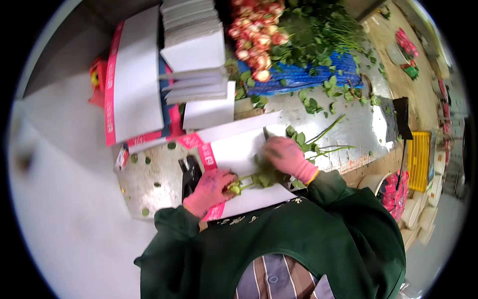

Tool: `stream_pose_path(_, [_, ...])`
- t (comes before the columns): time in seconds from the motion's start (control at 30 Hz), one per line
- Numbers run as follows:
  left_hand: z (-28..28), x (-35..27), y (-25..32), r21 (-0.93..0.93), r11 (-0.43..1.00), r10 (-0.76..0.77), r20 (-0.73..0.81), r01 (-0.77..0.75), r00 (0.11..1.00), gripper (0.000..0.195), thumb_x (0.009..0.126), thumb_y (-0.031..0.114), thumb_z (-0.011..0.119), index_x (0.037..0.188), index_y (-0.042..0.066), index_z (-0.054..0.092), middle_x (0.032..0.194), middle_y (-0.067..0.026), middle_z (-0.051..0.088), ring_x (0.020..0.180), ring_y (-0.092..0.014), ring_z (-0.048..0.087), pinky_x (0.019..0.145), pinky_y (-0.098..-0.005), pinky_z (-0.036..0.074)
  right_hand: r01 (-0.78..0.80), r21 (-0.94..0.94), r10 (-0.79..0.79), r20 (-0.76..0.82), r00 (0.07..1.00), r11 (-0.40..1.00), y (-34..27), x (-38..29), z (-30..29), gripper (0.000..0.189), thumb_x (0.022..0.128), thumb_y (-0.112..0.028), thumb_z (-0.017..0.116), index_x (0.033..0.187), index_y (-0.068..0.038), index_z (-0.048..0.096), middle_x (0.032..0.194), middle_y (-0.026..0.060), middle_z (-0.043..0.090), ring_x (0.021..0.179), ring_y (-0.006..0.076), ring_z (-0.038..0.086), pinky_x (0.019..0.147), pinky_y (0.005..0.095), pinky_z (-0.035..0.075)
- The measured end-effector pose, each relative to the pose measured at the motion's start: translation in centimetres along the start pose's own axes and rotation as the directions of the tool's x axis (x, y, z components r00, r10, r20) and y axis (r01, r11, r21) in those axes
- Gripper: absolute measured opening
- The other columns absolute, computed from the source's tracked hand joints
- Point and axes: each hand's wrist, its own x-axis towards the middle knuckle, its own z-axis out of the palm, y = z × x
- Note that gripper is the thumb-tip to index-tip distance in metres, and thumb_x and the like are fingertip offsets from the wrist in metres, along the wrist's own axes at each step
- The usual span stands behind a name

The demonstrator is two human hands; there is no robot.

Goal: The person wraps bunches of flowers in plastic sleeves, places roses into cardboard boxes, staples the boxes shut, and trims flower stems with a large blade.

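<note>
Both hands wear pink gloves over a white cardboard sheet (239, 149) with pink printed edges. My left hand (213, 188) curls around a rose head (234, 187) near the sheet's left side; its petals are mostly hidden by the fingers. Green stems run right from that head towards blurred leaves (266, 175). Above these leaves is my right hand (285, 157), its fingers bent and slightly blurred; whether they grip a stem cannot be told. Cut stems (328, 149) with leaves stick out to the right, beyond my right hand.
Red-and-cream roses (259, 41) lie at the back beside blue wrapping (302, 78). Stacked white cardboard pieces (194, 48) and a large white panel (138, 74) stand back left. A black object (191, 172) lies left of the sheet. Loose leaves (312, 106) litter the metal table (283, 102). Buckets stand right.
</note>
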Motion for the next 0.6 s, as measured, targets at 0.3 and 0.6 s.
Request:
stream_pose_path(0.3, [-0.7,1.0,1.1,0.016,1.0,0.015,-0.038,-0.014,0.999,0.037,0.068,0.022,0.077,0.101,0.008,0.067,0.09,-0.0103,0.063,0.085,-0.033,0.062,0.076,-0.0426,0.051,-0.257,-0.237,0.156,-0.374,0.914,0.937,10.0,9.9,-14.0,0.023,0.091,-0.035,0.058,0.101,-0.016,0.067,0.096,0.0137,0.064,0.089,0.034,0.065,0.077,0.0467,0.052])
stream_pose_path(0.6, [-0.8,1.5,0.5,0.047,0.997,-0.061,0.065,0.058,0.996,0.042,0.072,0.029,0.078,0.108,0.01,0.07,0.106,-0.0096,0.068,0.098,-0.032,0.064,0.087,-0.0411,0.051,-0.25,-0.559,0.151,-0.218,0.964,0.79,11.6,17.3,-11.0,0.039,0.079,-0.028,0.069,0.117,-0.019,0.067,0.123,0.0081,0.06,0.124,0.0285,0.05,0.109,0.0501,0.032])
